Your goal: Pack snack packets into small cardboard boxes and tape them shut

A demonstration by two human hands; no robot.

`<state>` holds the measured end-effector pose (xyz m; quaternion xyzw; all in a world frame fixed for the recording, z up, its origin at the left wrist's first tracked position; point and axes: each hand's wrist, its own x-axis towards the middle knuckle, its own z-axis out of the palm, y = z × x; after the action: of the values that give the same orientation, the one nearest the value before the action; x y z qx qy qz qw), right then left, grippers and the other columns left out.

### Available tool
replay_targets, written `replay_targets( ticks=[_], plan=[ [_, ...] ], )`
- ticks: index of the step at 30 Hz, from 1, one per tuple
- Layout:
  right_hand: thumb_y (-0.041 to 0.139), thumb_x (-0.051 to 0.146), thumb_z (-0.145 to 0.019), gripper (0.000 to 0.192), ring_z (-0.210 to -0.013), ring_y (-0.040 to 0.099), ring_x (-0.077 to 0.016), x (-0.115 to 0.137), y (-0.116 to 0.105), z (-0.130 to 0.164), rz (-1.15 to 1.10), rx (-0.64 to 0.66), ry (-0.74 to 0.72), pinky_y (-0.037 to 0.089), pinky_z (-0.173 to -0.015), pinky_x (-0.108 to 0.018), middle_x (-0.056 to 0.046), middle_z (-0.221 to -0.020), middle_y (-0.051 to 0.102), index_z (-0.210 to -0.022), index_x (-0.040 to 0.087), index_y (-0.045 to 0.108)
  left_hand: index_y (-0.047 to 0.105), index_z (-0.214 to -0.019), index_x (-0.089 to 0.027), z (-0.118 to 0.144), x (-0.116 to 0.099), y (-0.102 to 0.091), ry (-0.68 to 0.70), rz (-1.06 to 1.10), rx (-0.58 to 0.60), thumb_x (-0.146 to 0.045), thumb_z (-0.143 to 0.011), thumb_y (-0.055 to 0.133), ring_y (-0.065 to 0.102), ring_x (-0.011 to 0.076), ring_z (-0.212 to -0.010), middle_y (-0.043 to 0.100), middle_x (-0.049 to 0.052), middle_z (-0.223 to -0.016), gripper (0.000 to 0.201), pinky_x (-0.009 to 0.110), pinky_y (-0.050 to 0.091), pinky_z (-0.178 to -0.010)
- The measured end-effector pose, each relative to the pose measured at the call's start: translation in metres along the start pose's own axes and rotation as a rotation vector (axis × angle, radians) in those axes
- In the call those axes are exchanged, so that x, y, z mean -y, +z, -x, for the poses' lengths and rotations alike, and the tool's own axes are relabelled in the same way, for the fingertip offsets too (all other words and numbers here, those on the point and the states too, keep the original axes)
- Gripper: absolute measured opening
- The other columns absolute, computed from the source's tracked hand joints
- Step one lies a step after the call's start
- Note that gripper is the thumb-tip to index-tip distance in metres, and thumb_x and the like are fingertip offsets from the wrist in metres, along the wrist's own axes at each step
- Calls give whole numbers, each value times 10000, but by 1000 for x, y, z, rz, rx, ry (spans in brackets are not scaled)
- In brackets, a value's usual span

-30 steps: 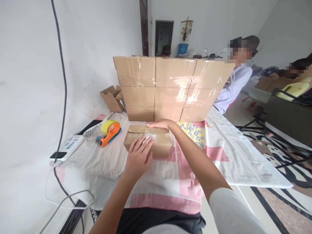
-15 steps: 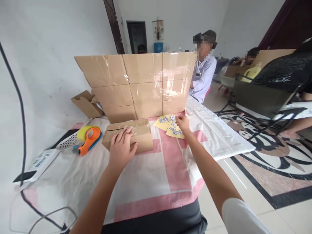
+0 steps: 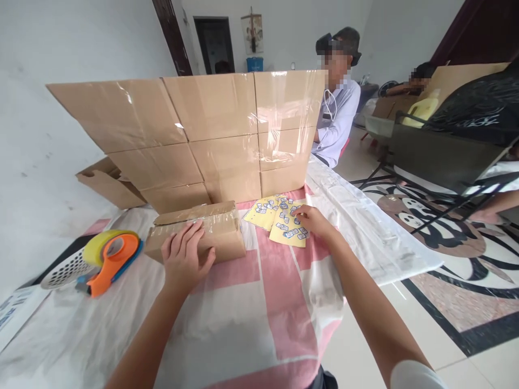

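Note:
My left hand (image 3: 184,251) lies over a small taped cardboard box (image 3: 227,237), fingers spread on its top and thumb on its front side. To the right, my right hand (image 3: 314,220) is over two overlapping yellow sheets (image 3: 278,237) dotted with small grey-and-white printed pieces. Its thumb and fingertips come together at the right edge of the upper sheet. Whatever is between them is too small to make out.
A tall panel of taped cardboard (image 3: 223,113) stands behind the box. An orange tape dispenser (image 3: 111,262) and an open carton (image 3: 111,183) are at left. Across the table sits a person in a light shirt (image 3: 340,124). The cloth (image 3: 365,237) overhangs the table's right side.
The view has shifted closer and to the right, so the box and tape dispenser appear further left. My left hand stays on the box; my right hand stays at the yellow sheets.

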<state>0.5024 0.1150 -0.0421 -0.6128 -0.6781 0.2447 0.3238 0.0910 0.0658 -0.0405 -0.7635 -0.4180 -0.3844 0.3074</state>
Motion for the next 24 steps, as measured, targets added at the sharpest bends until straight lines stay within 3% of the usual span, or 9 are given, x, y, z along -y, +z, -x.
replay_targets(
  ticks=[5,10,18,24],
  plan=[
    [586,146,-879,308,-1044,636,-240,4,-2,16,26,101,-105,508,-933,-374,-87,-1171,678,-1084,236,797,528,-1385,-198,16,7,12,23,1,-110,-345,-797,754,685,336,-1151,720,156,-1294,647,476,349,-1094],
    [692,181,-817,366,-1132,562,-296,18,-1,26,230,286,-56,436,-1032,-495,-88,-1230,583,-1140,321,791,526,-1411,-214,18,7,9,4,17,-82,-327,-781,777,689,342,-1122,714,146,-1308,688,492,370,-1072],
    [506,125,-904,168,-983,550,-238,31,13,26,137,249,-204,452,-855,-372,-77,-1019,594,-903,218,647,529,-1444,-199,15,6,4,17,2,-83,-329,-772,794,700,334,-1060,748,128,-1241,734,504,410,-1033],
    [501,192,-915,117,-783,553,-178,39,18,25,-93,180,-25,406,-702,-314,-31,-904,641,-966,212,605,517,-1457,-248,19,4,1,-9,23,-38,-325,-782,804,699,343,-1086,734,109,-1277,737,538,413,-1034]
  ],
)
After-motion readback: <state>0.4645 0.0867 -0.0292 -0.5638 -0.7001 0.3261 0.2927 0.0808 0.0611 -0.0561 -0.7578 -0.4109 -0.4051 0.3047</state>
